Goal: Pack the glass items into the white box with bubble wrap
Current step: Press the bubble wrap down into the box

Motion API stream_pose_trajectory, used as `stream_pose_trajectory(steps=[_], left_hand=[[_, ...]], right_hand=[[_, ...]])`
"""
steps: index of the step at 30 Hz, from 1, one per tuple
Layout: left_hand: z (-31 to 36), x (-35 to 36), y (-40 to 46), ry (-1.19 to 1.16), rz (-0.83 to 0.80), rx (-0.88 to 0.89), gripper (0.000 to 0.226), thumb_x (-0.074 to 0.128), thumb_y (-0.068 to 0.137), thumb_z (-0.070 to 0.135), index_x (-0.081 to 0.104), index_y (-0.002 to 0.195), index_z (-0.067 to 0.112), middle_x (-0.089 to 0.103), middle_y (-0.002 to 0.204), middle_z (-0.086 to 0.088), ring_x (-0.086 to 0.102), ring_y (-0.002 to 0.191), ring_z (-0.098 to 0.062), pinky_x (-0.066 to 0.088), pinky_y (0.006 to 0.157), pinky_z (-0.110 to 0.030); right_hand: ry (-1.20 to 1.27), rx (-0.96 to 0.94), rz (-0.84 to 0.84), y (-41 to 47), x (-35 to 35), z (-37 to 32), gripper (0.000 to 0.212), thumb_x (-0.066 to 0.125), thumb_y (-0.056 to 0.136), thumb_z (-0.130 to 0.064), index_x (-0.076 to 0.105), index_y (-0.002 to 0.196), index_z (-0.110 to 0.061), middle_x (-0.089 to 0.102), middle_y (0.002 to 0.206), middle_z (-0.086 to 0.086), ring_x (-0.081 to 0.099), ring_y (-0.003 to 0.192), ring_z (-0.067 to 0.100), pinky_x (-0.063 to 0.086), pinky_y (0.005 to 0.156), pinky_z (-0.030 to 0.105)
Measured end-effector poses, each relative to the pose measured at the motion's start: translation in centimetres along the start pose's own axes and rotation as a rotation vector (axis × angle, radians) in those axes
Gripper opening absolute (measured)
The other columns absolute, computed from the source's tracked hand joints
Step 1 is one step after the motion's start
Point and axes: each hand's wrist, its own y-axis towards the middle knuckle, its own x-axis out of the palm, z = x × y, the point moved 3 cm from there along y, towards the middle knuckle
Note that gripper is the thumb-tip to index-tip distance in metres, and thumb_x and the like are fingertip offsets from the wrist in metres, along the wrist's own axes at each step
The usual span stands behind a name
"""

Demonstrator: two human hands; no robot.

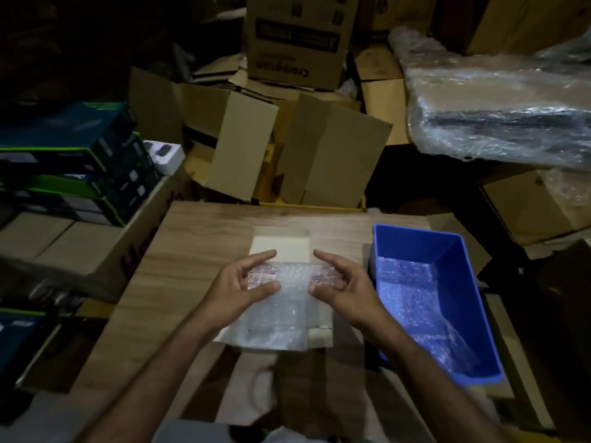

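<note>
Both hands are over the white box (pixel 279 247): left hand (pixel 243 282) and right hand (pixel 343 282) each pinch an end of a bubble-wrapped bundle (pixel 292 274). The blue bin (pixel 467 282), just right of the box, has more bubble wrap (pixel 415 302) inside.

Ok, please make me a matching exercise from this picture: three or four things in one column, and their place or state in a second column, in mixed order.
Things:
1. blue bin
2. white box
3. bubble-wrapped bundle
4. wooden table

Places or states:
A. held at both ends, by the left hand and the right hand
B. open, in the middle of the table
C. lined with bubble wrap, to the right
D. under everything

Pairs: 1-C, 2-B, 3-A, 4-D
</note>
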Motion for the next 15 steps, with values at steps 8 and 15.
stream_pose_trajectory(steps=[8,15], left_hand=[[-0.4,-3.6,-0.7,0.512,0.019,0.000,0.024,0.087,0.078,0.019,0.079,0.098,0.028,0.073,0.097,0.014,0.068,0.084,0.007,0.056,0.074,-0.016],[-1.6,-6.2,-1.5,0.149,-0.159,-0.106,0.048,0.084,0.082,0.029,0.063,0.125,0.029,0.069,0.128,0.007,0.067,0.116,-0.012,0.061,0.087,-0.037]], right_hand=[[-0.585,0.071,-0.213,1.2,2.6,-0.7,0.023,0.092,0.071,-0.031,0.079,0.086,-0.019,0.074,0.073,-0.006,0.068,0.064,0.004,0.059,0.063,0.030],[-0.033,0.131,-0.349,1.0,3.9,-2.4,0.034,0.068,0.096,-0.019,0.061,0.115,0.009,0.072,0.111,0.019,0.072,0.101,0.031,0.059,0.087,0.046]])
